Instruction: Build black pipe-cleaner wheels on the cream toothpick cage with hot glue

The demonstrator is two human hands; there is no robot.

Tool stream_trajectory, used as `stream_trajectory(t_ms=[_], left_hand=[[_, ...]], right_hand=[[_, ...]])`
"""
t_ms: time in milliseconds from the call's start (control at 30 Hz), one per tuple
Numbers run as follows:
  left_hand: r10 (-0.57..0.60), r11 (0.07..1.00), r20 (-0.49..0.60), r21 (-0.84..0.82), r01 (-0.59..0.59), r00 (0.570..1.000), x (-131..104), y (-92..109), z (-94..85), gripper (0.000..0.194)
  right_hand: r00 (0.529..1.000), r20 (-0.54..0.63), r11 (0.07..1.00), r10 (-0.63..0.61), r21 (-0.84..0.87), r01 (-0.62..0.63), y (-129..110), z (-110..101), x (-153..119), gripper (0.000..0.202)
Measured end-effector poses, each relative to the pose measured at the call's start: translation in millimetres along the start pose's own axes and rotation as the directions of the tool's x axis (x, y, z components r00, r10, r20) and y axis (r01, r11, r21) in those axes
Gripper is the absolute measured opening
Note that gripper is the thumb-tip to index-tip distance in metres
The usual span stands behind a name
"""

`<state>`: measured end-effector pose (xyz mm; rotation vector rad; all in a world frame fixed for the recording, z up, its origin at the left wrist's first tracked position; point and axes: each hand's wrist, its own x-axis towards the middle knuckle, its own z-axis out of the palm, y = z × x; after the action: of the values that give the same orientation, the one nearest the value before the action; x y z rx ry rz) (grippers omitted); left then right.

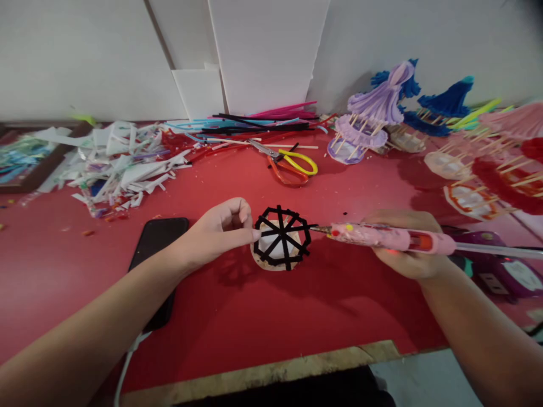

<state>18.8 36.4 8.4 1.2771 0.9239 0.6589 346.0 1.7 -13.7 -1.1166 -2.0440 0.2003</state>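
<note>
My left hand (231,229) pinches the left rim of a black spoked wheel (281,231), which looks made of fuzzy pipe cleaner. Beneath the wheel lies a round whitish disc (271,264), mostly covered by it. In my right hand (407,243) is a pink hot glue gun (382,236) with a clear glue stick (496,250) coming out of its back. The nozzle points left, at or close to the wheel's right rim; I cannot tell whether they touch. Part of my right hand is hidden behind the glue gun.
Scissors (288,164) lie beyond the wheel, near loose pipe cleaners (254,125). White scraps (123,158) pile at the left. A black phone (159,243) sits under my left forearm. Carousel-like models, one lilac (373,107), stand at the right near a purple power strip (504,271).
</note>
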Motion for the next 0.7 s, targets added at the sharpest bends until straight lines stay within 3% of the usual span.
stream_trajectory(t_ms=[167,467,567,700], left_hand=[[0.000,1.000,0.011,-0.002,0.000,1.000,0.2,-0.3,-0.7,0.032],[0.002,1.000,0.017,-0.009,-0.002,1.000,1.0,0.2,-0.4,0.032],[0.003,1.000,0.018,-0.007,-0.003,1.000,1.2,0.1,-0.8,0.033],[-0.003,1.000,0.021,-0.012,0.003,1.000,1.1,-1.3,-2.4,0.032]], right_hand=[[0.990,0.032,0.989,-0.136,0.059,0.134,-2.4,-1.4,5.3,0.019],[0.990,0.014,0.988,-0.142,0.064,0.141,1.2,0.7,0.7,0.026],[0.987,-0.001,0.986,-0.159,0.056,0.159,1.9,1.5,-0.6,0.020],[0.994,-0.022,0.990,-0.110,-0.096,0.108,-0.1,3.9,-0.6,0.003]])
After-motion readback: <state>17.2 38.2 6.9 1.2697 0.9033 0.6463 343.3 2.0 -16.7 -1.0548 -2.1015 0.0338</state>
